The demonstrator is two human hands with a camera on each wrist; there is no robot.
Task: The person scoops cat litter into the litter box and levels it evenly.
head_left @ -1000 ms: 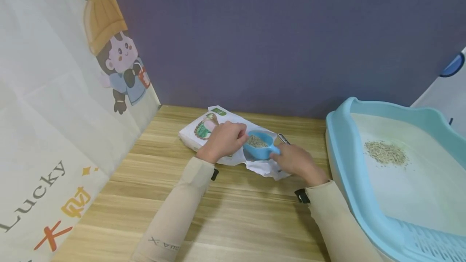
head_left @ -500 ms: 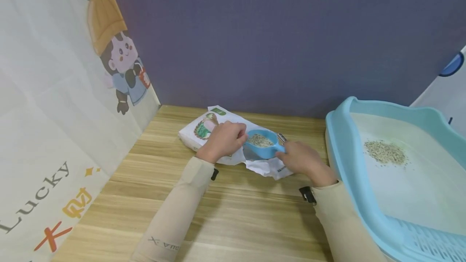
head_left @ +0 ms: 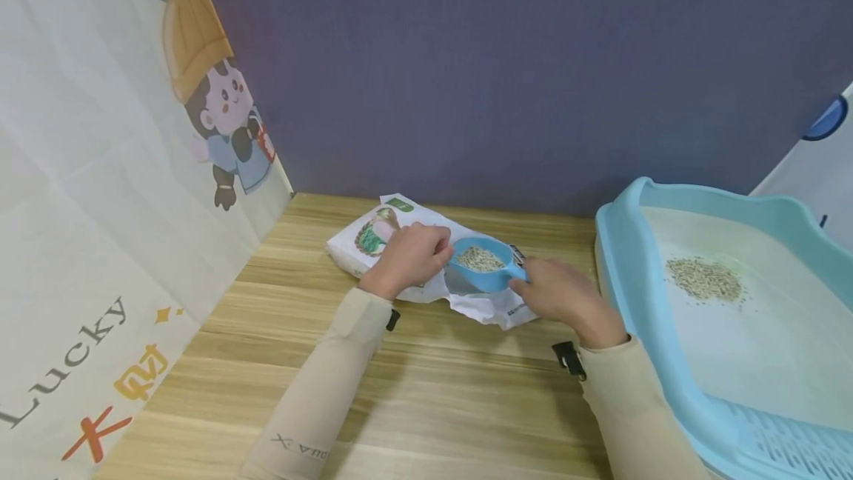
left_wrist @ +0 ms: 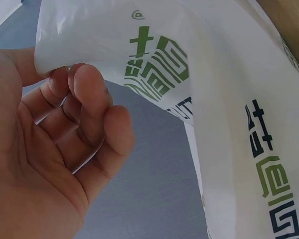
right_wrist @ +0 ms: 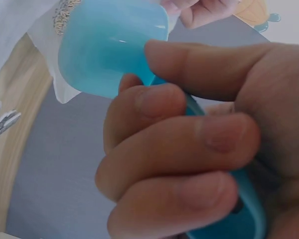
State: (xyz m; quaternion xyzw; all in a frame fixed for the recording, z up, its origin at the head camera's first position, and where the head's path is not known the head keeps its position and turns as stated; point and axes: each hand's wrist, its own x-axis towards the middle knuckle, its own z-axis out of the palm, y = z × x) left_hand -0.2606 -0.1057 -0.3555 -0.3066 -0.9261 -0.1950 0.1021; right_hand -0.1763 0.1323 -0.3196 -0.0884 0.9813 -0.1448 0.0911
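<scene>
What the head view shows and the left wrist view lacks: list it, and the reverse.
Only head: the right hand gripping the blue scoop of pellets, and the light blue tray.
Only left wrist: the palm side of the left hand, and large green characters on the white bag.
Both: that left hand and white bag.

Printed bag (head_left: 380, 235): white plastic-looking film, thin, creased, soft sheen. Scoop (head_left: 492, 280), over the bag's torn end: blue plastic, smooth, glossy underside. Pellets (head_left: 480, 259) in the scoop: dry-looking, matt, rough. Litter tray (head_left: 633, 295), right of the bag: light-blue plastic, smooth, low sheen. Tabletop (head_left: 453, 391), beneath the bag: wood-grain finish, smooth, satin. Panel (head_left: 533, 80), behind the bag: dark, matt. Hanging sheet (head_left: 80, 132), left of the bag: cloth-like, matt, lightly creased. Sleeve (head_left: 326, 384), in front of the bag: beige cloth, matt.
</scene>
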